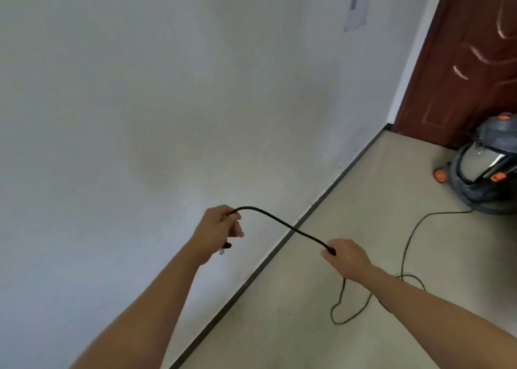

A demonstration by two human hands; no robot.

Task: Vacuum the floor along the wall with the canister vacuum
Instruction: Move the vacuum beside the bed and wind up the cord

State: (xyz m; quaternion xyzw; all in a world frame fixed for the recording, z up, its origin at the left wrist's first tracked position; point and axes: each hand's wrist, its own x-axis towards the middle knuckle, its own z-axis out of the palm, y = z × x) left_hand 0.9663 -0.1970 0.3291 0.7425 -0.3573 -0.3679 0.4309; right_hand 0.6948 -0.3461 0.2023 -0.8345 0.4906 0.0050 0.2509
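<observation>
Left hand: fingers curled round the end of the thin black power cord. Its black plug with metal prongs pokes out below the fist, next to the white wall. The cord slopes down and right to the right hand, which grips it. Slack loops over the beige floor to the grey-and-orange canister vacuum, far right. No socket in view.

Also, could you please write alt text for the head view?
The left hand grips the plug end of a black power cord and the right hand holds it further along. The cord trails over the floor to a grey canister vacuum by a brown door.
</observation>
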